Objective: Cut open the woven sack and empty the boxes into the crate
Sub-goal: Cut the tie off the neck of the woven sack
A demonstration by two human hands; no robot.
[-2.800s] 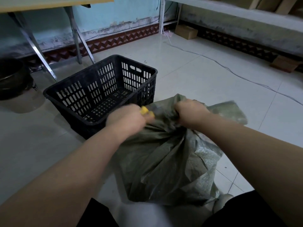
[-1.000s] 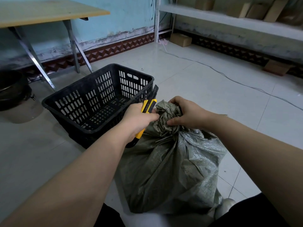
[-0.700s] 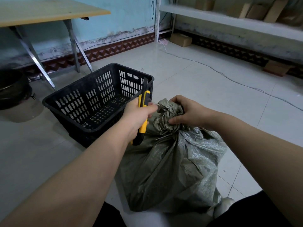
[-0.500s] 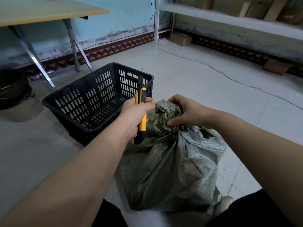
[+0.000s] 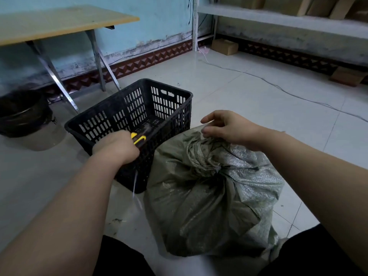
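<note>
Far left, a dark round tub [image 5: 22, 112] sits on the floor under a wooden folding table [image 5: 59, 22]; both are well apart from the work. The black slotted crate [image 5: 171, 87] is in the centre-left with no boxes in it. The left hand [image 5: 116, 146] is fisted tight round a yellow utility knife [image 5: 138, 138], held over the crate's near rim with the tip pointing into the crate. A thin pale strand [image 5: 135, 182] hangs below that hand; it may be a cut tie, too blurred to be sure.

The woven sack [image 5: 209, 192] stands on the tiles just beside the crate's near corner. Its neck is bunched, the mouth is not spread and no boxes are visible. The right hand [image 5: 229, 129] is at the top of the neck, fingers loosely curled with the thumb apart, fingertips resting on the fabric and nothing clasped.

Progress is early. At most the tie is off; opening the mouth, lifting and tipping all remain.

On the right, a cable [image 5: 278, 88] crosses the floor, a cardboard box [image 5: 224, 46] sits by the wall, and a shelf [image 5: 278, 20] holds more cartons. None of these is in the way. The knife in hand is the main nuisance for a two-handed lift.
</note>
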